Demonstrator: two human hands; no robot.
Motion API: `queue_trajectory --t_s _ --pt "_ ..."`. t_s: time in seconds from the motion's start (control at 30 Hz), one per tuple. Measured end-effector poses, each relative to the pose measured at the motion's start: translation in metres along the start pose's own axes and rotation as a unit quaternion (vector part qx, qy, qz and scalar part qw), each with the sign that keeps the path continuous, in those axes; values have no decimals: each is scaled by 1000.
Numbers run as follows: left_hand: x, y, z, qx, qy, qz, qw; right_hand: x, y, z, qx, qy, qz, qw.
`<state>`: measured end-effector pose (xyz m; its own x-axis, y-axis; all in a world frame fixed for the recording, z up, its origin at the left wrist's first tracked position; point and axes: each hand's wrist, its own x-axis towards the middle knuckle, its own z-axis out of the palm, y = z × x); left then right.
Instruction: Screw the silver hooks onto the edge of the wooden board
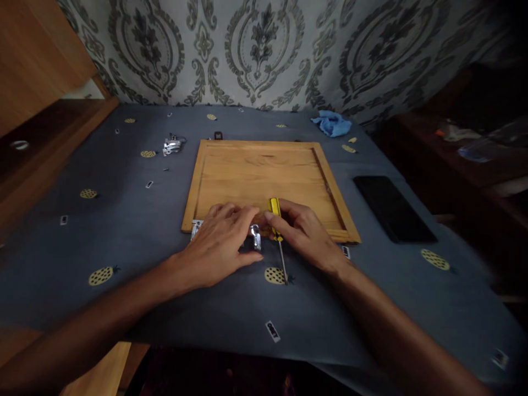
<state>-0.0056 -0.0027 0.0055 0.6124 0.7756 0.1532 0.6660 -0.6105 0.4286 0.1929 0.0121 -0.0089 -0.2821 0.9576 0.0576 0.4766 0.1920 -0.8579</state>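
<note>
A wooden panel with a raised border lies flat, its near edge under my hands. My left hand rests over that edge, its fingers bent on the wood and its thumb stretched out apart from them. Between thumb and forefinger shows a shiny metal fitting, partly hidden. Another metal fitting pokes out at the panel's near left corner, half covered by the same hand. Closed around a screwdriver with a yellow handle is my right hand. The screwdriver's shaft points down toward me. The right fingertips are partly hidden.
Loose metal fittings lie left of the panel. A small brown square piece sits behind it. At the right lies a black phone-like slab; a crumpled blue cloth is farther back. The grey-blue tablecloth has pineapple prints.
</note>
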Motion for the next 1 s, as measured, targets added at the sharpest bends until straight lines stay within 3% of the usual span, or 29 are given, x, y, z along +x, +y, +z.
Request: queue_trajectory --t_s 1.0 --pt "1 4 1 -3 -1 -10 1000 1 1 -1 -26 -25 -22 999"
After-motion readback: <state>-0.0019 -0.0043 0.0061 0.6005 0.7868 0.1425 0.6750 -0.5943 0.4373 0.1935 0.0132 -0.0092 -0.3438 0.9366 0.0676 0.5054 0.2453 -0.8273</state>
